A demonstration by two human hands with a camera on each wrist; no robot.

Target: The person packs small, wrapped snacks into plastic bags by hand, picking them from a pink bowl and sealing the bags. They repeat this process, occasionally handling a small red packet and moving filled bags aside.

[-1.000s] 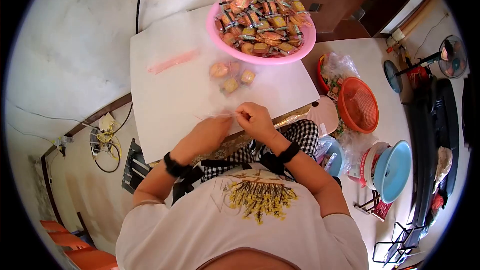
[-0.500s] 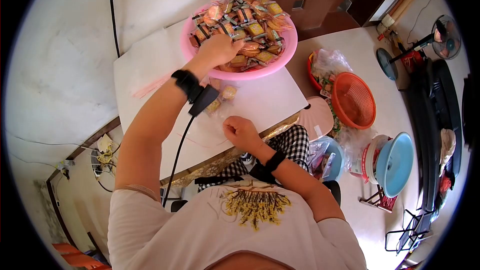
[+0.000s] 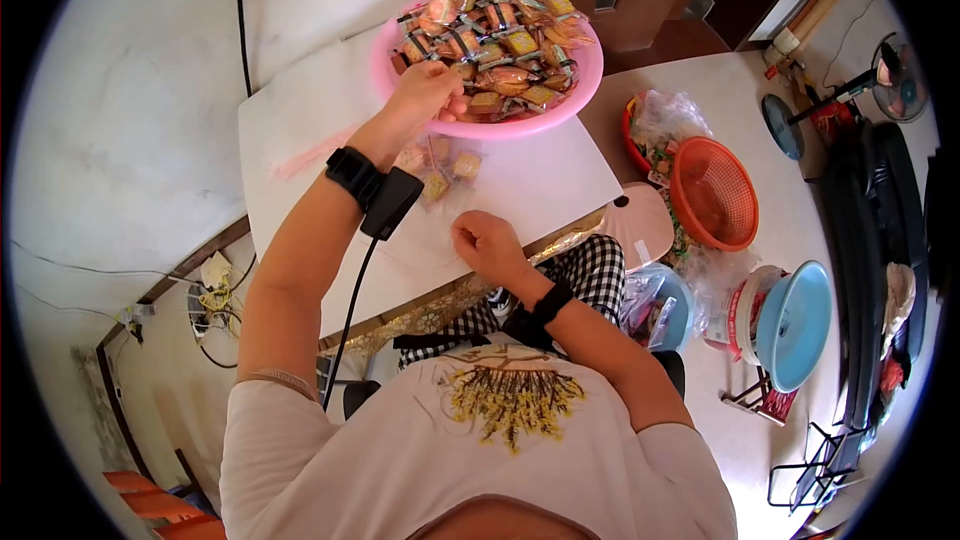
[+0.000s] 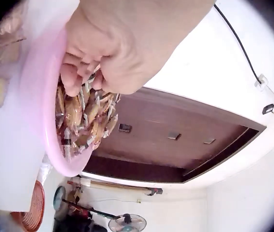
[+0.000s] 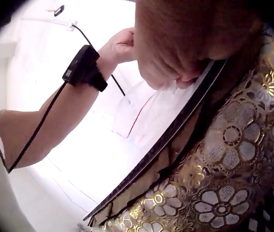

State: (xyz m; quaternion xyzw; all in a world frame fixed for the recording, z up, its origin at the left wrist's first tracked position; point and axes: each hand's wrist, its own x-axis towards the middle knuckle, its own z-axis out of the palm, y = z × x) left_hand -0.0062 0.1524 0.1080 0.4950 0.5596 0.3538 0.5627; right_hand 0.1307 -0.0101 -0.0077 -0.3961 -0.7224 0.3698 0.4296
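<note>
My left hand [image 3: 428,98] is at the near left rim of a pink basin [image 3: 545,124] heaped with wrapped biscuits [image 3: 520,43]. Its fingers are curled, and in the left wrist view a silvery wrapper end shows between thumb and fingertips. My right hand [image 3: 488,243] stays low over the table's front edge. In the right wrist view its fingers pinch a clear plastic bag [image 5: 139,113] with a red line along it, which lies over the white tabletop. Several wrapped biscuits [image 3: 436,186] lie on the table between the two hands.
Pinkish clear bags [image 3: 312,154] lie at the left of the white table [image 3: 285,230]. To the right, on the floor, are an orange basket [image 3: 715,195], a blue basin [image 3: 795,325] and a pink cap [image 3: 640,223]. A black cable [image 3: 350,325] trails from my left wrist.
My left hand has left the right hand's side, reached into the basin and drawn back a little toward its near left rim. My right hand has stayed near the table edge.
</note>
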